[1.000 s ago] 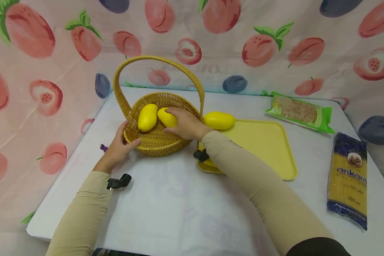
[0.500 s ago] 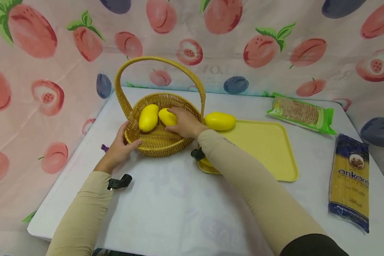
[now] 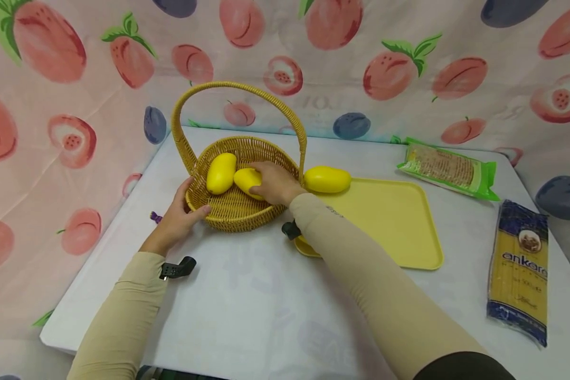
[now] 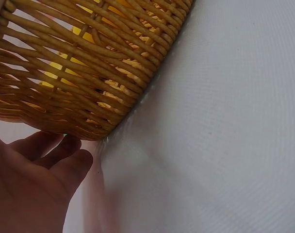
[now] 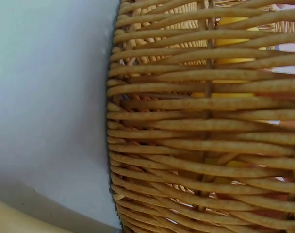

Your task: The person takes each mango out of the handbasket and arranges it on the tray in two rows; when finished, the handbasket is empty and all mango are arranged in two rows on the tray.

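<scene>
A wicker basket with a tall arched handle stands on the table. My left hand grips its left front rim, thumb over the edge and fingers outside. In the left wrist view the fingertips touch the weave. Inside the basket, my right hand holds a yellow mango from the right side, low near the basket floor. Another mango lies to its left. Basket weave hides the right hand in the right wrist view.
A third mango lies at the back left of a yellow tray. Another yellow thing on the tray is mostly hidden by the right forearm. A green-edged packet and an ankara pasta pack lie at the right.
The right hand has lowered its mango slightly toward the basket floor, and the mango lies more level. The left hand has stayed on the rim.
</scene>
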Demonstrator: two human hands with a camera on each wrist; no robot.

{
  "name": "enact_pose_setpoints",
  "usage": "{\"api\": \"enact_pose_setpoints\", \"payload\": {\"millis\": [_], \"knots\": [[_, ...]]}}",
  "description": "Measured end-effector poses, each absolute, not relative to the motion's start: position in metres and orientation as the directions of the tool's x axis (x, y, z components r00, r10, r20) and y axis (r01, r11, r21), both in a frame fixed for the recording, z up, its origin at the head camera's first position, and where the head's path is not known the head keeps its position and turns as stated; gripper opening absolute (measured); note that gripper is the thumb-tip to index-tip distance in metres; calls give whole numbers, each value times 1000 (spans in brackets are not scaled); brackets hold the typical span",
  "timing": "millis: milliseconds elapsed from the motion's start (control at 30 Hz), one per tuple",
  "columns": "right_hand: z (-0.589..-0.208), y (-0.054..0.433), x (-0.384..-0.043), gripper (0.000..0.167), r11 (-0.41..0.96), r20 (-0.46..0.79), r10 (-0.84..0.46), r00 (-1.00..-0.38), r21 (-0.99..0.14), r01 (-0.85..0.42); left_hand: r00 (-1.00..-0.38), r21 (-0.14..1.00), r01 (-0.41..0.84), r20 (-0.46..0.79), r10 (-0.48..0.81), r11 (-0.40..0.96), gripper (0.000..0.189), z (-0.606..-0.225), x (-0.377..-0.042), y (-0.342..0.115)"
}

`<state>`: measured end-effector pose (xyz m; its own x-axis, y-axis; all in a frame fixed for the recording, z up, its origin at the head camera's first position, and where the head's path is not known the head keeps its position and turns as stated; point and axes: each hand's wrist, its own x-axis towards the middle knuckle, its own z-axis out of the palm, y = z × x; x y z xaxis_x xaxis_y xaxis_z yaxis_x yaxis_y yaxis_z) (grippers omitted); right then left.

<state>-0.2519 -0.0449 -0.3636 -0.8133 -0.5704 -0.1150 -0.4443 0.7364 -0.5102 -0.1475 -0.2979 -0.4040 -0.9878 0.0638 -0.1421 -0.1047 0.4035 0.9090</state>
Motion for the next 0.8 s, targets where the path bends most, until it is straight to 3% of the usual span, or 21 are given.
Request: {"api": "enact_pose_setpoints", "payload": {"millis": [433, 800], "knots": [[-362, -46, -255, 68, 742, -166, -607, -777, -468, -480, -988, 929, -101, -135, 73, 357, 94, -405, -149, -299], [-363, -45, -252, 66, 745, -182, -597, -781, -488, -455, -988, 927, -97, -134, 77, 362, 94, -405, -148, -299]]}}
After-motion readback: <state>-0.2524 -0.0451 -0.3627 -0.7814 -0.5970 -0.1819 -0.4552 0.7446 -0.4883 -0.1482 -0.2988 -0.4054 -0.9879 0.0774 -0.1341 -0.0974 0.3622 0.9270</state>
